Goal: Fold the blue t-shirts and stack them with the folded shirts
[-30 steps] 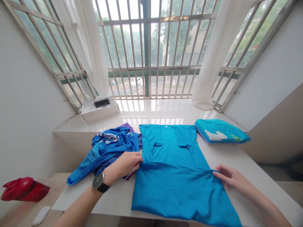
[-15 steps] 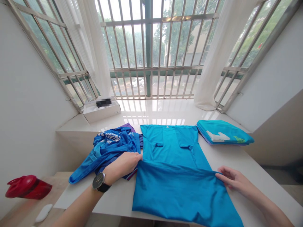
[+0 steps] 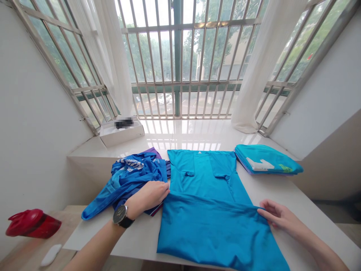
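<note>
Bright-blue synthetic tee (image 3: 203, 218) folded across middle; L hand (image 3: 147, 197) & R hand (image 3: 278, 216), fingers closed, pinch fold ends to keep it straight (crumpled blue top (image 3: 132, 177) just left).

Bright daylight pouring in through the barred window (image 3: 177, 49), the sky blown out white, and there's glare streaking across the glossy windowsill (image 3: 183, 135)! Only soft, faint shadows in the folds of the blue shirt (image 3: 208, 229), the white walls (image 3: 36, 113) bowing at the frame edges, and a pixelated blur sitting on the white box (image 3: 121, 137).
</note>
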Demonstrator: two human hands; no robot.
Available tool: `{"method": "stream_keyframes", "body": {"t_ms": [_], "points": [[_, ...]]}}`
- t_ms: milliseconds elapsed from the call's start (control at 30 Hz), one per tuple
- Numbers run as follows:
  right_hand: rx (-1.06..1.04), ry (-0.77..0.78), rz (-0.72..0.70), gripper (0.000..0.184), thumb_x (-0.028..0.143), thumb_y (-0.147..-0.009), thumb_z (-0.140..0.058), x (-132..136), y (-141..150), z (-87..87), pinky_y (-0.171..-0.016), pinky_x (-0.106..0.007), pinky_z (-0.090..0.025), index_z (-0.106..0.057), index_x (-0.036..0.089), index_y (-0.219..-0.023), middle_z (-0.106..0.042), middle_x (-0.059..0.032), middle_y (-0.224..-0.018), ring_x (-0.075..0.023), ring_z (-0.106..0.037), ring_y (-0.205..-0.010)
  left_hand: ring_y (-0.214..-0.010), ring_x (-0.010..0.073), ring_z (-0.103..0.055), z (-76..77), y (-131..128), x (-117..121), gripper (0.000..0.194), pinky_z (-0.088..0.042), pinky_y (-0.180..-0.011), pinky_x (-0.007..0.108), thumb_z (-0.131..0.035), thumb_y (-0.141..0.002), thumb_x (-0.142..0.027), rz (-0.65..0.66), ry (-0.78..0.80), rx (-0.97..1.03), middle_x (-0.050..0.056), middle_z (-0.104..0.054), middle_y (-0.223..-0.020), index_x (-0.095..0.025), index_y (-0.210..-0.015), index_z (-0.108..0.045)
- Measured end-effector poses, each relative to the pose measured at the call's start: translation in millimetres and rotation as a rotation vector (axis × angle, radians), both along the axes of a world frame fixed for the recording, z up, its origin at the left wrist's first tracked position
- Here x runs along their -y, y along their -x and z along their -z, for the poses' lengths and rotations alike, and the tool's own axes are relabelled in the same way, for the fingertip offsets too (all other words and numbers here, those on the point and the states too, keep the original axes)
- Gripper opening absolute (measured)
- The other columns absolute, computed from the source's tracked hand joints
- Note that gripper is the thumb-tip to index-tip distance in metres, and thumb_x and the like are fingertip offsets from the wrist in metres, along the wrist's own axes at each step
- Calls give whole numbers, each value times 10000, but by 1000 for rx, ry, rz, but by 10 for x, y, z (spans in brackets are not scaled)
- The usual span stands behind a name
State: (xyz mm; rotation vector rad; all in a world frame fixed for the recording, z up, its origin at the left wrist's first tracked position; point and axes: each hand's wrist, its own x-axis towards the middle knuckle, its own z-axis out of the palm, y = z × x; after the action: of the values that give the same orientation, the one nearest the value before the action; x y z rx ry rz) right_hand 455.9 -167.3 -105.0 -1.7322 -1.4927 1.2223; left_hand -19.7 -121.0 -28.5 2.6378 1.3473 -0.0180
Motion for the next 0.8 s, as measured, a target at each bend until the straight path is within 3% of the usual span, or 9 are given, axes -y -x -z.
{"method": "stream_keyframes", "body": {"t_ms": [233, 367, 500, 633, 800], "points": [[20, -38, -6, 521, 737, -665, -651, -5, 24, -22, -497, -262, -395, -576, 235, -781, -602, -7, -683, -180, -541, -634, -755, 218, -659, -59, -54, -3, 249, -413, -613, 270, -424, -1011, -401, -42, 58, -14, 74, -684, -883, -197, -947, -553], [13, -35, 1, 567, 733, -678, -657, -17, -25, 22, -497, -266, -414, -635, 233, -945, -635, -11, -665, -185, -570, -607, -785, 234, -671, -53, -43, -9, 219, -432, -632, 275, -455, -998, -398, -30, 70, -8, 70, -697, -905, -205, -1005, -560], [1, 4, -35, 576, 704, -658, -704, -47, -85, 36, -672, -328, -534, -688, 233, -990, -724, -65, -818, -285, -679, -829, -901, 241, -670, -12, -18, -27, 203, -464, -728, 284, -519, -964, -373, -23, 108, 50, 79, -703, -1023, -218, -1074, -590], [10, 32, -105, 528, 668, -678, -718, -78, -103, 12, -777, -363, -551, -716, 236, -981, -747, -80, -951, -318, -677, -933, -858, 236, -653, 47, 0, -65, 198, -446, -691, 281, -567, -917, -366, -75, 141, 38, 73, -703, -940, -207, -1009, -641], [112, -14, -226, 430, 641, -747, -675, -83, -85, 0, -714, -322, -524, -708, 230, -869, -719, -43, -879, -255, -643, -824, -738, 191, -611, 71, -25, -90, 186, -394, -604, 259, -578, -878, -372, -105, 176, 125, 33, -682, -830, -195, -867, -635]]}}
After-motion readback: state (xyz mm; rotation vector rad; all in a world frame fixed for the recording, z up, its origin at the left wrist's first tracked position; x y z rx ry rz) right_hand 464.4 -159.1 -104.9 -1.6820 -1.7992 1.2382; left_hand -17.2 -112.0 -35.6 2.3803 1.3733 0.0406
